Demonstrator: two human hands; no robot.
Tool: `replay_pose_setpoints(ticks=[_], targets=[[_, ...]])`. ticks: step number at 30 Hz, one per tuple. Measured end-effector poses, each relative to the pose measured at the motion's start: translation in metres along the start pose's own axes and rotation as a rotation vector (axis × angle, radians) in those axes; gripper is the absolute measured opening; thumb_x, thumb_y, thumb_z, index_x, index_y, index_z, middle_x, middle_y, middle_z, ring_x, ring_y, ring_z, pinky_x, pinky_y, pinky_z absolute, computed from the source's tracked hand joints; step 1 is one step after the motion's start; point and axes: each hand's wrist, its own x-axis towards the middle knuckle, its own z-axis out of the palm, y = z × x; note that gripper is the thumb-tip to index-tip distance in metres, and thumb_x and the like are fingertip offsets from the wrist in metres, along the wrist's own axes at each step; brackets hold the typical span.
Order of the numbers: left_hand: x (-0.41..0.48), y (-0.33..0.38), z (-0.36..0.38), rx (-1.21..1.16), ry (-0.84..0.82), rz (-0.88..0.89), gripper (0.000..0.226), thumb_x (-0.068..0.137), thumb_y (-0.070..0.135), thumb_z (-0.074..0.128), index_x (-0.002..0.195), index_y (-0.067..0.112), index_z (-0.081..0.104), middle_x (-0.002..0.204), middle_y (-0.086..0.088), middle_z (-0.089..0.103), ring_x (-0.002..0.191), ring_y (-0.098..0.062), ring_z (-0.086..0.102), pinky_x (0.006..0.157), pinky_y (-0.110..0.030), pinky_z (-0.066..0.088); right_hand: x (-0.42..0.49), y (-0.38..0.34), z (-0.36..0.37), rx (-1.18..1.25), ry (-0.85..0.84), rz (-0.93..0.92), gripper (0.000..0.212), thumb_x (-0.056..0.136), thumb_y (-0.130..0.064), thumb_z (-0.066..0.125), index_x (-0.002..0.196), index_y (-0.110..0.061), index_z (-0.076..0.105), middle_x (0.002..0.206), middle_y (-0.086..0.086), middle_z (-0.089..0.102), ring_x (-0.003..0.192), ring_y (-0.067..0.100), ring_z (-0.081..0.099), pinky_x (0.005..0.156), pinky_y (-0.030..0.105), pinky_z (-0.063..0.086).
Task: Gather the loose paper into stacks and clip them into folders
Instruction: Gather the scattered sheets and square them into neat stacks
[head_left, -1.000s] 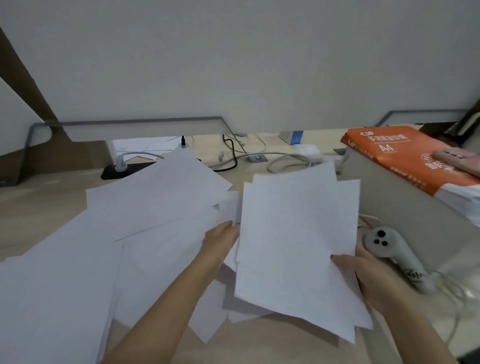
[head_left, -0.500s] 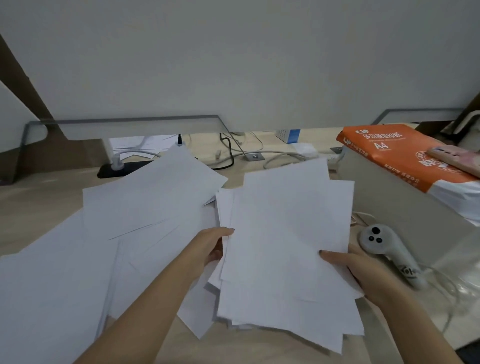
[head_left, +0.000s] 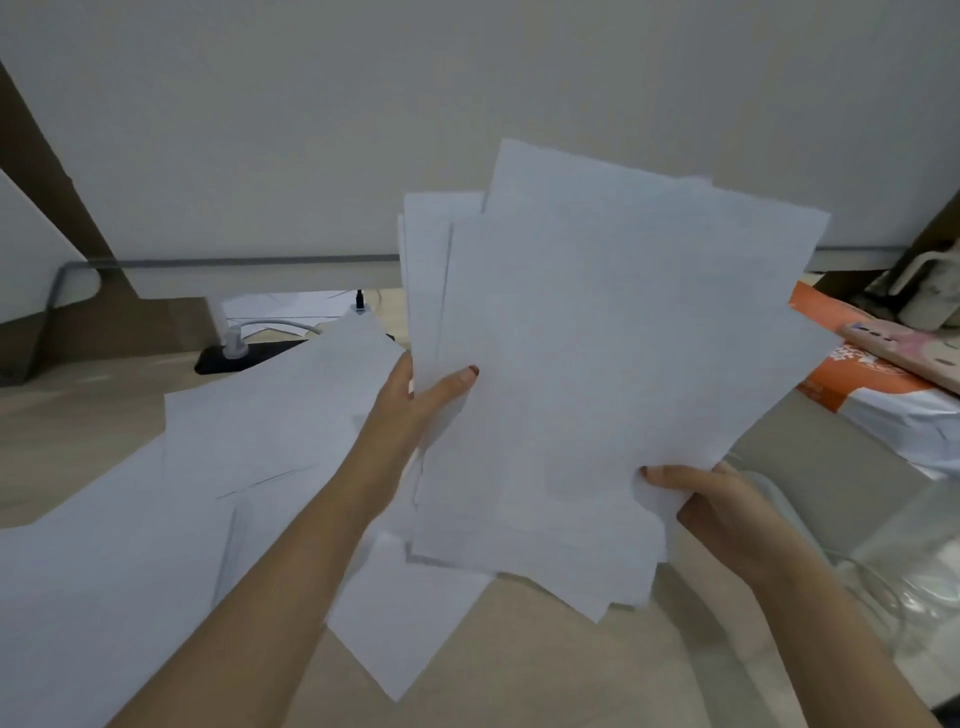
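I hold an uneven bundle of white paper sheets (head_left: 597, 364) upright above the wooden desk, its sheets fanned out of line. My left hand (head_left: 415, 400) grips the bundle's left edge, thumb on the front. My right hand (head_left: 711, 504) pinches its lower right corner. More loose sheets (head_left: 208, 493) lie spread over the left half of the desk, and one sheet (head_left: 400, 629) lies under the raised bundle. No folder or clip is in sight.
An orange A4 paper ream (head_left: 852, 384) sits at the right with a pink phone (head_left: 904, 348) on top. A black power strip (head_left: 244, 356) with plugs and cables lies at the back. Clear plastic (head_left: 909, 561) lies at the right edge. A grey partition stands behind.
Both hands have lifted the bundle off the desk and tilted it upright. It now hides the white handheld device and the cables seen earlier on the right.
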Motion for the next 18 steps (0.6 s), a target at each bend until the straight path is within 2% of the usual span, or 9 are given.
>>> replay_pose_setpoints(ticks=[3, 6, 9, 14, 18], targets=[[-0.001, 0.019, -0.013, 0.035, 0.019, 0.101, 0.043, 0.083, 0.024, 0.066, 0.124, 0.024, 0.053, 0.111, 0.007, 0.069, 0.094, -0.006, 0.068, 0.071, -0.019, 0.055, 0.013, -0.011, 0.017, -0.048, -0.054, -0.037, 0.045, 0.06, 0.002, 0.07, 0.104, -0.011, 0.065, 0.097, 0.002, 0.075, 0.087, 0.018, 0.071, 0.066, 0.024, 0.056], [-0.001, 0.029, -0.028, 0.042, 0.06, 0.177, 0.045, 0.083, 0.02, 0.066, 0.125, 0.024, 0.051, 0.11, 0.01, 0.068, 0.091, -0.002, 0.068, 0.067, -0.013, 0.053, 0.023, -0.02, 0.034, -0.096, -0.099, -0.051, 0.041, 0.062, 0.001, 0.069, 0.101, -0.011, 0.067, 0.098, 0.002, 0.075, 0.089, 0.017, 0.07, 0.069, 0.023, 0.056], [-0.006, 0.029, -0.038, 0.05, 0.078, 0.18, 0.041, 0.083, 0.019, 0.066, 0.122, 0.023, 0.055, 0.109, 0.01, 0.069, 0.093, -0.003, 0.068, 0.068, -0.013, 0.053, 0.03, -0.021, 0.05, -0.07, -0.129, -0.052, 0.034, 0.07, -0.003, 0.06, 0.103, -0.011, 0.067, 0.101, 0.003, 0.074, 0.092, 0.018, 0.07, 0.072, 0.024, 0.057], [-0.005, 0.018, -0.046, 0.054, 0.095, 0.155, 0.02, 0.083, 0.017, 0.066, 0.098, 0.03, 0.063, 0.087, 0.018, 0.074, 0.08, 0.0, 0.069, 0.066, -0.014, 0.055, 0.034, -0.017, 0.071, -0.051, -0.129, -0.079, 0.029, 0.074, -0.008, 0.061, 0.102, -0.012, 0.068, 0.101, 0.004, 0.074, 0.089, 0.019, 0.07, 0.075, 0.026, 0.058], [-0.007, 0.014, -0.054, 0.064, 0.073, 0.129, 0.018, 0.084, 0.031, 0.064, 0.102, 0.034, 0.061, 0.095, 0.018, 0.071, 0.085, 0.003, 0.068, 0.066, -0.009, 0.051, 0.031, -0.015, 0.071, -0.034, -0.153, -0.077, 0.03, 0.074, -0.004, 0.058, 0.101, -0.012, 0.068, 0.101, 0.003, 0.074, 0.088, 0.018, 0.071, 0.069, 0.025, 0.057]])
